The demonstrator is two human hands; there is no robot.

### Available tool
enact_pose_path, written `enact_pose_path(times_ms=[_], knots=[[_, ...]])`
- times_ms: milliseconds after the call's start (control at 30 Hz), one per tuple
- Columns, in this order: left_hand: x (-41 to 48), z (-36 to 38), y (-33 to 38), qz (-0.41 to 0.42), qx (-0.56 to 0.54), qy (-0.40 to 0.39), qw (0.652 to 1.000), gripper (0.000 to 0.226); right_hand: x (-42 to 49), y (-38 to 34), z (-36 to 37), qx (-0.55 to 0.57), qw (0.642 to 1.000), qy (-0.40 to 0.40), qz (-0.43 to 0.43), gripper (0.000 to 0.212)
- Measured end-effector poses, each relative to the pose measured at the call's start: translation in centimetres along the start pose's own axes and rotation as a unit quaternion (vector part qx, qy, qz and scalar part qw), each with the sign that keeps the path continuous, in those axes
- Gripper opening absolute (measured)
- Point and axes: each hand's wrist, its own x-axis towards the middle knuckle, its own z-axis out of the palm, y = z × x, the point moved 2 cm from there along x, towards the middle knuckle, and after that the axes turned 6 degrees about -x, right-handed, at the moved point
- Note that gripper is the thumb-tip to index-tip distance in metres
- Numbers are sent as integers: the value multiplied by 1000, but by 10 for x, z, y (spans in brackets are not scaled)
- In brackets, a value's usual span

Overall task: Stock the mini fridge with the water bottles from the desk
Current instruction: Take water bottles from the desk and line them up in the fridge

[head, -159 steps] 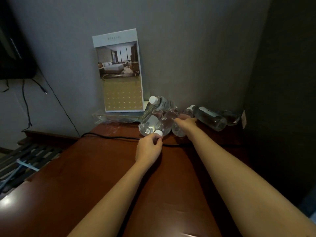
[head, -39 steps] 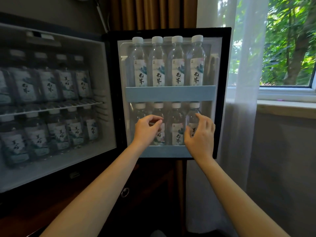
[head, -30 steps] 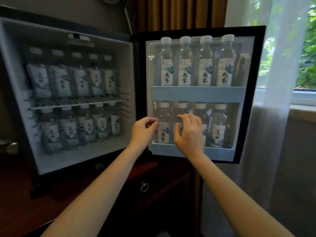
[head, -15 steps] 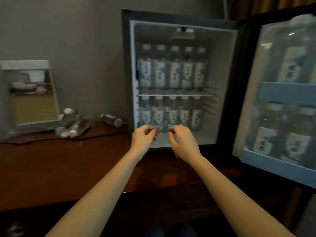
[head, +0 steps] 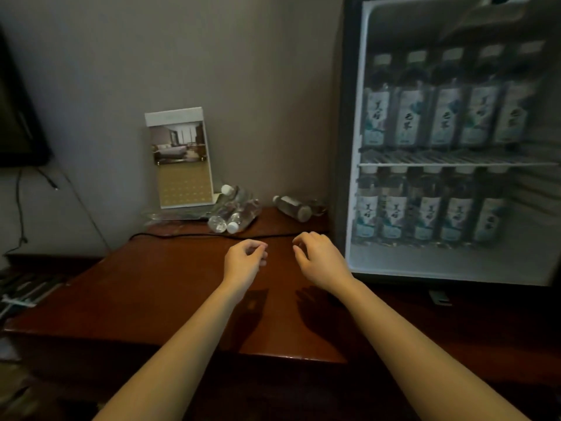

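As it lies flat, the lone bottle [head: 293,205] points its cap left.

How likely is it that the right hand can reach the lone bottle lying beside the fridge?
Likely yes. The right hand is empty and hovers over the desk. The lone bottle lies just ahead of it, with only a thin black cable between.

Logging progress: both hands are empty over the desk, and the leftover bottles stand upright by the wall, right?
No: the head view shows the leftover bottles lying on their sides by the wall. The left hand and right hand are empty over the desk.
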Motion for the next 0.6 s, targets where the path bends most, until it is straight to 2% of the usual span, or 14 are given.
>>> enact_pose_path(times_ms=[333, 600], knots=[[67, -34, -21, -22, 60, 44, 997, 13, 92, -15, 33, -8, 998, -64, -2, 35], [141, -29, -31, -27, 211, 56, 975, 44, 164, -8, 71, -30, 991, -126, 19, 41]])
